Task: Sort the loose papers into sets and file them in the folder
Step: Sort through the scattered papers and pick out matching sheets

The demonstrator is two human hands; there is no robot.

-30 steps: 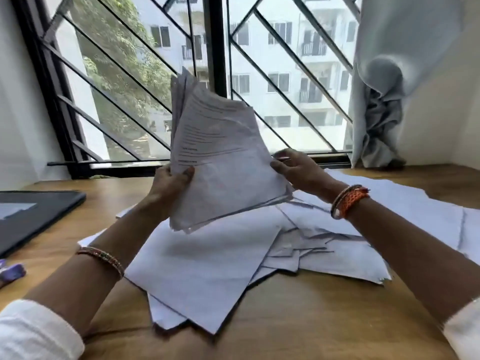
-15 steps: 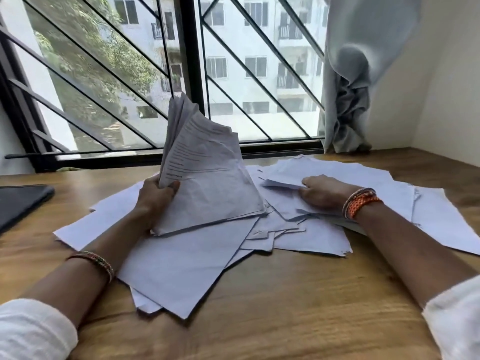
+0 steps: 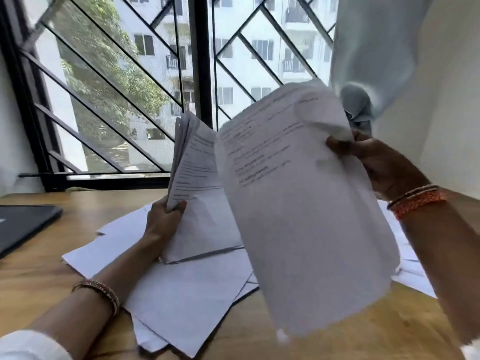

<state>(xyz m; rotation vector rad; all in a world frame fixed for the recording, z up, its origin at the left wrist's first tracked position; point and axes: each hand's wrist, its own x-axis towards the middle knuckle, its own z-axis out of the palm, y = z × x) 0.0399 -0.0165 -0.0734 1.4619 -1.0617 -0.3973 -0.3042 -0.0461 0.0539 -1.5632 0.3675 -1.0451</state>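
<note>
— Papers first: where are they?
— Three places. The left hand (image 3: 166, 219) grips a stack of sheets (image 3: 200, 203) by its left edge, thumb curled over the front, the stack standing nearly upright above the desk. The right hand (image 3: 374, 162) pinches a single printed sheet (image 3: 298, 203) at its upper right corner, fingers curled round the edge, and the sheet hangs in the air, blurred. The rest, the loose papers (image 3: 187, 294), lie spread on the wooden table (image 3: 33, 276).
— And half a second ago?
— Then the right hand lay flat on the spread papers, fingers on a sheet. Now it is raised with that one sheet lifted clear of the pile, held just right of the stack and overlapping it in view. The left hand has kept its grip on the stack, which stands about as it did.
— Anything else around?
— A dark flat folder or case (image 3: 23, 227) at the table's left edge; which it is, I cannot tell. A barred window (image 3: 200, 61) behind, a pale curtain (image 3: 368, 48) to the right. Bangles on both wrists, white sleeves.
</note>
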